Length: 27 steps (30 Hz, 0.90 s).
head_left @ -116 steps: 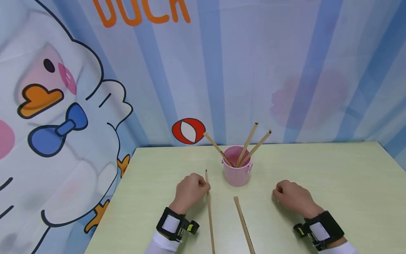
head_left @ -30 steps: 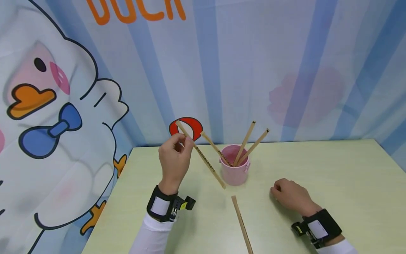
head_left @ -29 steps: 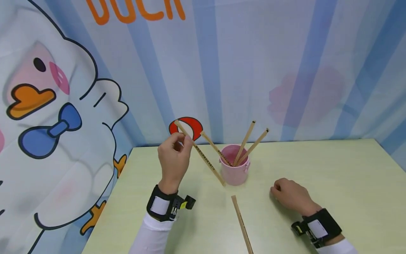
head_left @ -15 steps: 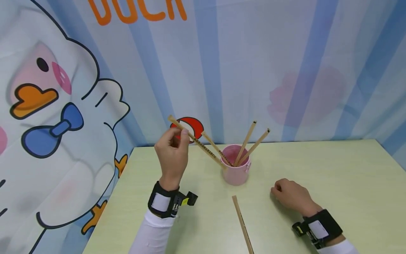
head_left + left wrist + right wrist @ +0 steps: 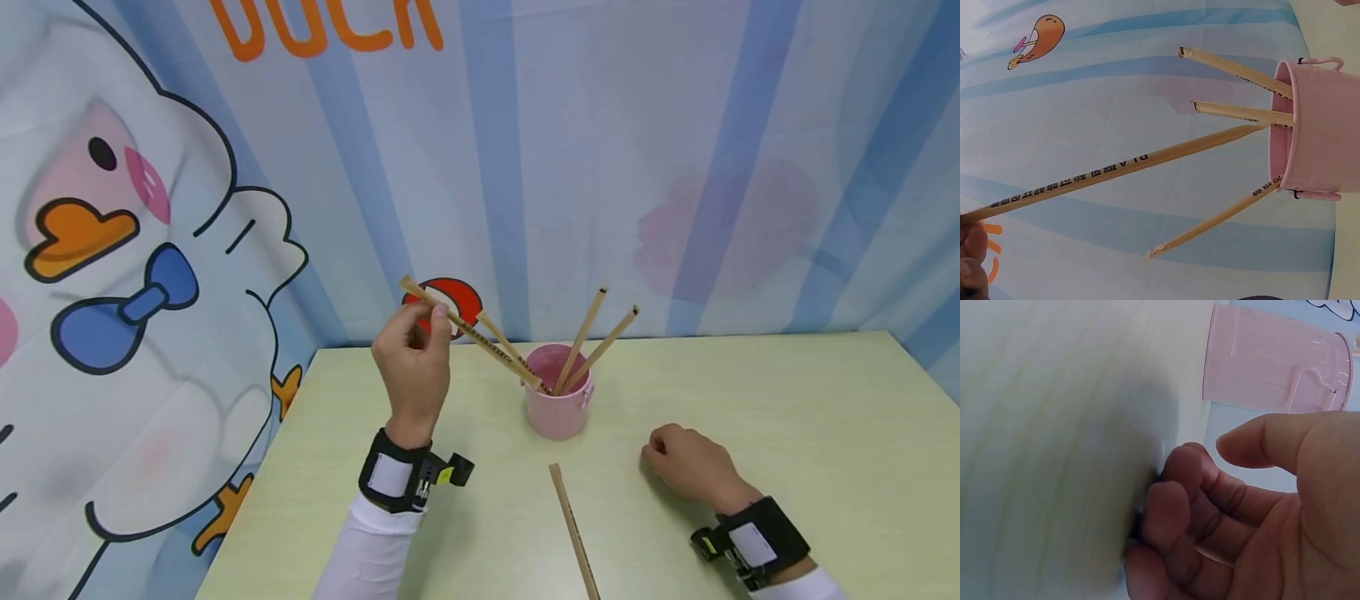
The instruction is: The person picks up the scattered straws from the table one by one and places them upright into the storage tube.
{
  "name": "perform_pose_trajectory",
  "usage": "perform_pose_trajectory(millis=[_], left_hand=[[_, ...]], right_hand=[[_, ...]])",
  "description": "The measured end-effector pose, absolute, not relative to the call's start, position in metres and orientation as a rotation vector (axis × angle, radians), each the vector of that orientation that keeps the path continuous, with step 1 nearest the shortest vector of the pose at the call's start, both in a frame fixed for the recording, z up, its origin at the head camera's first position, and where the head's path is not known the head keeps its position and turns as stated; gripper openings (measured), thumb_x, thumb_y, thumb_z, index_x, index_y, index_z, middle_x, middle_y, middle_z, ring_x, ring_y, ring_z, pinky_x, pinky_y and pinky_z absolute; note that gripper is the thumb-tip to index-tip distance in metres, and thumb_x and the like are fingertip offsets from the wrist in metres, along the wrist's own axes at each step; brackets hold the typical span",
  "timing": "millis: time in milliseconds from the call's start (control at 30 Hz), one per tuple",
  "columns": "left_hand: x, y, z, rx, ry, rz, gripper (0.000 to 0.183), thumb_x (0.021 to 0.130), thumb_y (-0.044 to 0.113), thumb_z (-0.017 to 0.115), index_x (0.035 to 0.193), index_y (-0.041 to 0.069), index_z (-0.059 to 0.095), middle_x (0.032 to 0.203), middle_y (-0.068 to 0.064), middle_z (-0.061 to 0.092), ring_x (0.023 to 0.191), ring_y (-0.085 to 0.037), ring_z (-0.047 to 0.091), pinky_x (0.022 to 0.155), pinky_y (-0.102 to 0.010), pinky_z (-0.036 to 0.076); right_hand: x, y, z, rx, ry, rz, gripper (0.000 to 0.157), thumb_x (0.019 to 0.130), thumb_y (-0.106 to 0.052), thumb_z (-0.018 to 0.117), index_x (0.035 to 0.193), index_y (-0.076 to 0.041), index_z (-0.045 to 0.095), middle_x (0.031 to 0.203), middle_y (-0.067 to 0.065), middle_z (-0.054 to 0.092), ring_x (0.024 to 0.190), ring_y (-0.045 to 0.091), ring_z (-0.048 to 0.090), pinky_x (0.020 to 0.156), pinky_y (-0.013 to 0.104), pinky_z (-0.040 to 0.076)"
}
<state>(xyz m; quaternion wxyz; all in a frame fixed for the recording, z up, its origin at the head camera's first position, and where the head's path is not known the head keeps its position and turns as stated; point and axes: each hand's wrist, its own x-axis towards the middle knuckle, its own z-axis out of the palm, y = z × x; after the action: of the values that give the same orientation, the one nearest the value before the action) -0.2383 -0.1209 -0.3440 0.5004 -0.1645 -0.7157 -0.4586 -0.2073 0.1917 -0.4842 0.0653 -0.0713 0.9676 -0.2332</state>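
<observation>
In the head view my left hand (image 5: 412, 362) pinches a straw in a brown paper wrapper (image 5: 480, 337) near its upper end. Dark print runs along the wrapper, and the straw slants down to the right. Its lower end is at the rim of a small pink bucket (image 5: 557, 417); in the left wrist view this straw (image 5: 1116, 170) reaches the bucket's mouth. Three similar wrapped straws (image 5: 582, 337) lean inside the bucket. My right hand (image 5: 693, 468) rests on the table with loosely curled fingers and nothing in them, as the right wrist view shows.
Another wrapped straw (image 5: 573, 529) lies on the pale table (image 5: 787, 400), in front of the bucket and between my arms. Behind the table's far edge hangs a blue striped cloth (image 5: 585, 167) with a printed duck (image 5: 150, 292).
My left hand has picked the wrapped straw up from the table and raised it. It has tilted the straw and brought its lower end to the bucket's rim. My right hand has stayed put.
</observation>
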Motion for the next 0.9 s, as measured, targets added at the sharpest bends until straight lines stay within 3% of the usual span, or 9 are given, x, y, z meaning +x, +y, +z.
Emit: perform_pose_trajectory(millis=[900], left_hand=[[-0.246, -0.102, -0.380, -0.376, -1.800, -1.083, 0.017, 0.089, 0.017, 0.058, 0.083, 0.006, 0.070, 0.073, -0.003, 0.063, 0.048, -0.009, 0.037, 0.044, -0.029, 0.033]], right_hand=[[-0.209, 0.191, -0.485, -0.211, 2.915, -0.718, 0.025, 0.088, -0.021, 0.050, 0.064, -0.012, 0.052, 0.054, -0.002, 0.042, 0.050, 0.014, 0.042, 0.048, 0.030, 0.032]])
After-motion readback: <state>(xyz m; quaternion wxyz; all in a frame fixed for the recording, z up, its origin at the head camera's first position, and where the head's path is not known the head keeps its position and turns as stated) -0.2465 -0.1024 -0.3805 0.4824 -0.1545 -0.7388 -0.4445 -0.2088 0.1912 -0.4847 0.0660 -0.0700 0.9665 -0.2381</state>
